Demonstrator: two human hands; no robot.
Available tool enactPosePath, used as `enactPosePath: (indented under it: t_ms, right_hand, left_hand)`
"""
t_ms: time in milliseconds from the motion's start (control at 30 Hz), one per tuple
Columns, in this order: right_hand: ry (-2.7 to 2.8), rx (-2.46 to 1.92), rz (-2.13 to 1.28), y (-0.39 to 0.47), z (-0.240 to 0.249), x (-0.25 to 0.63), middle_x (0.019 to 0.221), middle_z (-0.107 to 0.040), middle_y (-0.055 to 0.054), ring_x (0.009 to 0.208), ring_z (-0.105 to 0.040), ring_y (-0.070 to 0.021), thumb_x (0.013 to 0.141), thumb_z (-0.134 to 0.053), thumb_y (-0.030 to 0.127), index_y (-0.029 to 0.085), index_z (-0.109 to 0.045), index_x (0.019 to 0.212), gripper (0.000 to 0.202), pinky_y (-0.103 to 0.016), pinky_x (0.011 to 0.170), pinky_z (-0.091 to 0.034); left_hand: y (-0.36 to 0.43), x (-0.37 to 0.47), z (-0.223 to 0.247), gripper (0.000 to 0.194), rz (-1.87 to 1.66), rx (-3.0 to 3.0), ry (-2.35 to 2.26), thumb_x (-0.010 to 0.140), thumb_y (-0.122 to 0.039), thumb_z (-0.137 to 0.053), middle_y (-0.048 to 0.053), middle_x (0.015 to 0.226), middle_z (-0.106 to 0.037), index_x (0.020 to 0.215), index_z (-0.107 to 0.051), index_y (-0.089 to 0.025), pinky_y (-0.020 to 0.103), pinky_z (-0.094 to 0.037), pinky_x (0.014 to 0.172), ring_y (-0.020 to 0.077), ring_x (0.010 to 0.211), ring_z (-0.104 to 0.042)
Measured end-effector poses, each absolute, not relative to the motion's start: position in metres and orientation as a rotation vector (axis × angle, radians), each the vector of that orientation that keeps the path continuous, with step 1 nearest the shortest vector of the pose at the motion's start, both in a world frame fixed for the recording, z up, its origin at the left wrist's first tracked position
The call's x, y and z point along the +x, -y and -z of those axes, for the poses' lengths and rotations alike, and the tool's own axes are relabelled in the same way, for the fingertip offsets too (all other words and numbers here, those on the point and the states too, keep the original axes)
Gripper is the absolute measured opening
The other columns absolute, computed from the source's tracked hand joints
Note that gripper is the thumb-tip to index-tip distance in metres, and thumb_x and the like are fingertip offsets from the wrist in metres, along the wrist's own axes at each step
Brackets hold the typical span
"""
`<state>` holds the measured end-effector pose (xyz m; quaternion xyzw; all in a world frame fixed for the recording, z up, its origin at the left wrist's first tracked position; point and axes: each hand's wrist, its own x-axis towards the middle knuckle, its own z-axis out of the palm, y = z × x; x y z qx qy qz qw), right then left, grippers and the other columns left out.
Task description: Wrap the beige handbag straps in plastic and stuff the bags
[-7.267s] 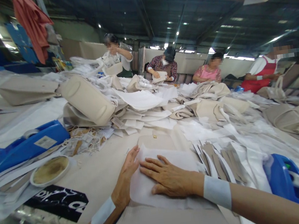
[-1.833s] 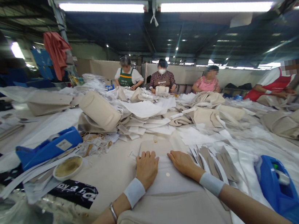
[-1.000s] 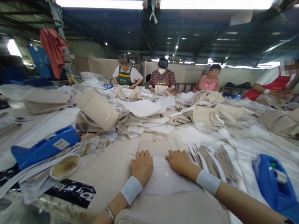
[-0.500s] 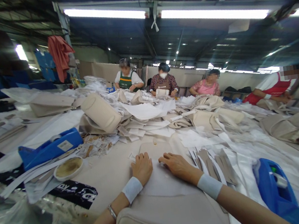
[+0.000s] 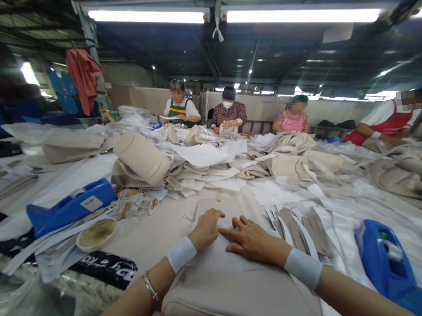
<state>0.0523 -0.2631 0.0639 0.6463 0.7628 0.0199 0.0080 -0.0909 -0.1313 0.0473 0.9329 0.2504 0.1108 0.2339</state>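
A beige bag (image 5: 237, 299) lies in front of me, with a thin white sheet (image 5: 230, 260) spread over its upper part. My left hand (image 5: 206, 228) rests on the sheet near the bag's flap, its fingers stretched toward the right. Just to the right, my right hand (image 5: 253, 238) lies on the same sheet with fingers apart, pointing toward the left hand. Both hands look open, and I see nothing gripped in either. Beyond the fingertips is the beige flap (image 5: 217, 207) with a small gold-coloured fitting.
Blue tape dispensers stand left (image 5: 71, 206) and right (image 5: 390, 264). A round dish (image 5: 96, 234) sits at left, narrow beige and white strips (image 5: 302, 231) at right. Beyond is a heap of white sheets and beige bags (image 5: 143, 156). Several co-workers (image 5: 179, 108) are across the table.
My left hand has moved slightly up and to the right, its fingers now turned toward the right hand. The right hand's fingers have shifted slightly over the sheet.
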Motion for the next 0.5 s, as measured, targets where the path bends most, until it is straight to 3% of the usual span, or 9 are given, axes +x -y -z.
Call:
enactPosePath:
  t_ms: [100,267,367,500]
  right_hand:
    - [-2.388,2.043,-0.047,0.264,-0.064,0.052,0.115,-0.055,-0.013,0.104,-0.048,-0.0290,0.095,-0.038,0.059,0.029,-0.050,0.137,0.054,-0.043,0.089,-0.043]
    - [-2.400,2.141,0.043,0.266,-0.065,0.053,0.111,-0.056,-0.012,0.104,-0.048,-0.0272,0.094,-0.046,0.056,0.024,-0.060,0.124,0.046,-0.042,0.091,-0.043]
    - [-2.411,2.196,0.093,0.265,-0.066,0.057,0.110,-0.057,-0.010,0.103,-0.049,-0.0240,0.094,-0.052,0.043,0.024,-0.062,0.121,0.035,-0.039,0.093,-0.042]
    - [-2.426,2.289,0.188,0.262,-0.072,0.061,0.105,-0.060,-0.008,0.103,-0.053,-0.0197,0.091,-0.051,0.014,0.019,-0.067,0.107,0.023,-0.031,0.093,-0.042]
  left_hand:
    - [0.136,-0.089,-0.045,0.050,-0.271,2.517,-0.454,0.074,-0.001,-0.039,0.002,0.116,-0.067,0.115,-0.060,-0.021,0.026,-0.045,0.096,0.0144,0.109,-0.059]
    - [0.146,-0.096,-0.040,0.039,-0.331,2.485,-0.358,0.078,-0.007,-0.043,0.006,0.116,-0.067,0.111,-0.061,-0.018,0.033,-0.042,0.102,0.0191,0.110,-0.059]
    - [0.148,-0.099,-0.041,0.040,-0.348,2.469,-0.330,0.076,-0.009,-0.049,0.005,0.117,-0.067,0.113,-0.059,-0.019,0.033,-0.042,0.102,0.0198,0.110,-0.059]
    - [0.149,-0.099,-0.043,0.039,-0.344,2.463,-0.338,0.078,-0.012,-0.051,0.005,0.120,-0.066,0.115,-0.059,-0.021,0.036,-0.040,0.105,0.0211,0.114,-0.057]
